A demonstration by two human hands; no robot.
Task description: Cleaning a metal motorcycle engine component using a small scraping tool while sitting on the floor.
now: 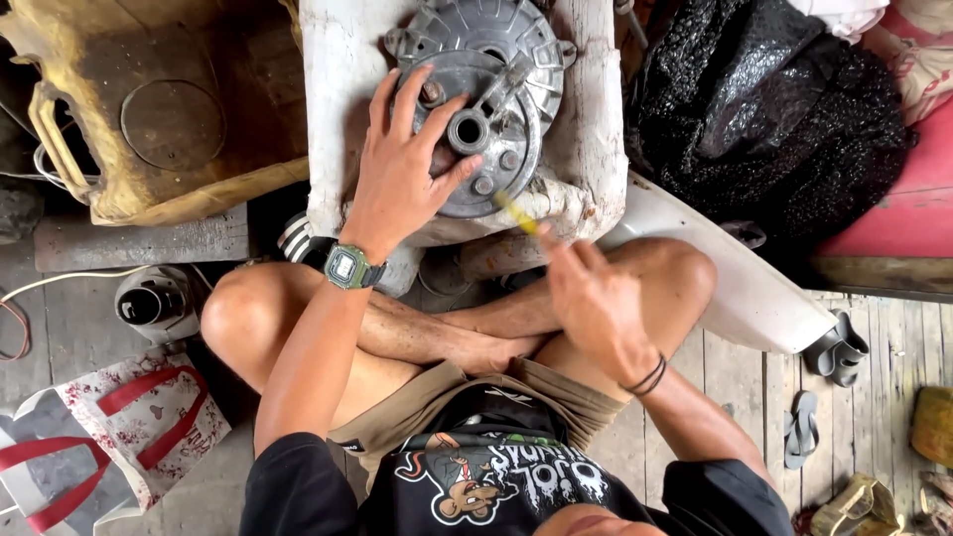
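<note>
Item: round grey metal hub plate (486, 89), lying on a worn white block (342, 89), centred toward its far edge. Left hand (402, 169), fingers spread open, presses flat on the plate. Right hand (596, 298), fingers closed around a yellow-handled tool (516, 211), tip at the plate's near rim. Containers: dirty yellow jerrycan (129, 109), capped, left of the block; white bag with red handles (109, 427) on the floor, contents unseen.

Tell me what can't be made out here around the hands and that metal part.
Head view only:
- Metal hub plate: its left side is hidden under the left hand; its top is cut off by the picture's edge.
- Yellow-handled tool: the right hand covers its lower end; its tip is blurred and too small to identify.
</note>
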